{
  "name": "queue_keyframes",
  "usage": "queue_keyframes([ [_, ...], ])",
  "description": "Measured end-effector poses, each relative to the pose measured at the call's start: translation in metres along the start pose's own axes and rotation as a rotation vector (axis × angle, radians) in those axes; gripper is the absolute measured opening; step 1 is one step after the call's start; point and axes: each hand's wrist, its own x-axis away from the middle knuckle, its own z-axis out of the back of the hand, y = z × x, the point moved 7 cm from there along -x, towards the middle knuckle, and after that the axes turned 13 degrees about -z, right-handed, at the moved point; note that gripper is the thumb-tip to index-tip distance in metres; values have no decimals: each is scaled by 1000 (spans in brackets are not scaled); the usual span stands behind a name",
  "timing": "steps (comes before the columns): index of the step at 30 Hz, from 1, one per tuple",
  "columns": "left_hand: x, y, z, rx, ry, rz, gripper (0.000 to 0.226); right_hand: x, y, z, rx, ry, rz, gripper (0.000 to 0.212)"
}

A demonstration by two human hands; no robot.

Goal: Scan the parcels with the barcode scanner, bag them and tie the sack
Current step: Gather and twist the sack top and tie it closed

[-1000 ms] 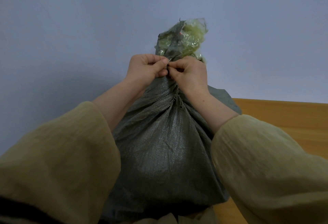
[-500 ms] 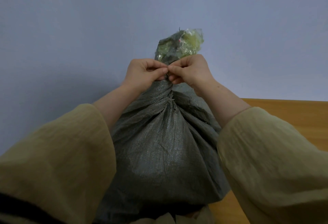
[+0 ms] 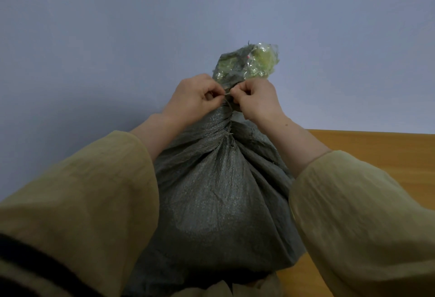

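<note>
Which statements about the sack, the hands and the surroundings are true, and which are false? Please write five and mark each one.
1. The grey woven sack has its neck gathered into a bunch. True.
2. The sack's mouth lies wide open. False: it is bunched shut, and a crumpled clear plastic liner sticks out above the neck.
3. The left hand and the right hand both pinch a thin tie at the neck. True.
4. The right hand holds a barcode scanner. False: it pinches the tie, and no scanner is in view.
5. A wooden surface shows to the right of the sack. True.
</note>
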Motion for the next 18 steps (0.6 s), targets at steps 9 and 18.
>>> queue_keyframes([
  [9, 22, -32, -15, 14, -49, 142, 12, 1, 9, 27, -266, -76, -59, 21],
  [18, 12, -16, -21, -17, -78, 31, 15, 3, -9, -16, 231, -179, -27, 24],
])
